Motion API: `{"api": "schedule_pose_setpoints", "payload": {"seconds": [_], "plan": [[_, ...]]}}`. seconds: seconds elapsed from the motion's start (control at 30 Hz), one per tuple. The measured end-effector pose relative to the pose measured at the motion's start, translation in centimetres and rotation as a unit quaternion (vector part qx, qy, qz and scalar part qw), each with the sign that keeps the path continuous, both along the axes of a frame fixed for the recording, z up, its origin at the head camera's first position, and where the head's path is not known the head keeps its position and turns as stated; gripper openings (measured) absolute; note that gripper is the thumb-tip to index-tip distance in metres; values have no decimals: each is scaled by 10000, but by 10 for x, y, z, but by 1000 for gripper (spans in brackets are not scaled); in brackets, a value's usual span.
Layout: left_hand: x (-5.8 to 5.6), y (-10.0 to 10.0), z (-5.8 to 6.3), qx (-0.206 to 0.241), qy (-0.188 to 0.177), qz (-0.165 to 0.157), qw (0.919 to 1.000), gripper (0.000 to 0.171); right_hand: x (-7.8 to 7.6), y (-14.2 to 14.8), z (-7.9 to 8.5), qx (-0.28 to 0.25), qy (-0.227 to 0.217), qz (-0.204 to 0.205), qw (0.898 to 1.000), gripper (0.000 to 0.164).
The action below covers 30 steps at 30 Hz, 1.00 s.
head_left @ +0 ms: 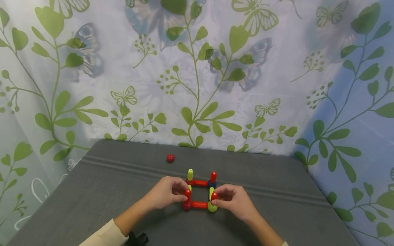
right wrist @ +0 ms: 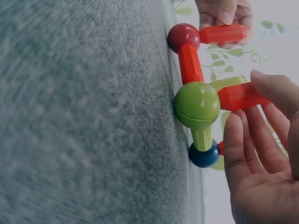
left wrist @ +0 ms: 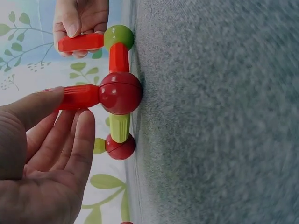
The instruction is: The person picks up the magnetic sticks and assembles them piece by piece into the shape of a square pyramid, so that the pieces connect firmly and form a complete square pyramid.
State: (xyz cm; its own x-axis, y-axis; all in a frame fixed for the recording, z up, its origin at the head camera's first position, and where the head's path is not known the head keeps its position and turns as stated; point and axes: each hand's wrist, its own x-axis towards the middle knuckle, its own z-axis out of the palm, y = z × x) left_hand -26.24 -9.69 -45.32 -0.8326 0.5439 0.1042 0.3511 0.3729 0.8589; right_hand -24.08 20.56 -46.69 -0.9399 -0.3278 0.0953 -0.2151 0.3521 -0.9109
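A square frame of ball-and-rod toy pieces sits on the grey table. My left hand (head_left: 167,192) pinches a red rod (left wrist: 80,96) that stands upright on the near-left red ball (left wrist: 120,92). On the right side, my right hand (head_left: 235,202) holds another upright red rod (right wrist: 242,96) between thumb and fingers, above the green ball (right wrist: 197,104). A flat red rod (head_left: 199,205) joins these two balls. At the back corners, a yellow-green rod (head_left: 190,174) rises from a red ball (left wrist: 120,147) and a red rod (head_left: 213,176) from a blue ball (right wrist: 204,153).
A loose red ball (head_left: 170,157) lies behind the frame to the left, on the grey table (head_left: 114,192). Black objects (head_left: 136,241) show near the forearms at the bottom edge. A leaf-patterned curtain (head_left: 198,82) hangs behind the table.
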Motion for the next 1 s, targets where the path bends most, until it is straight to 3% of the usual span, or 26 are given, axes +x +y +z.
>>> {"api": "schedule_pose_setpoints", "payload": {"seconds": [0.13,0.27,0.67,1.0], "plan": [[-2,2,-2,49,-23,-48,10000,16,-2,-1,0,57,0,0,10000,27],[-6,6,-3,-59,176,-2,9998,17,-6,-5,-1,95,93,-30,9999,27],[-12,21,-4,-219,446,144,9987,19,-12,-17,-7,239,86,-521,9983,27],[-13,23,-7,-370,549,165,9977,19,-12,-20,-8,297,195,-443,9984,28]]}}
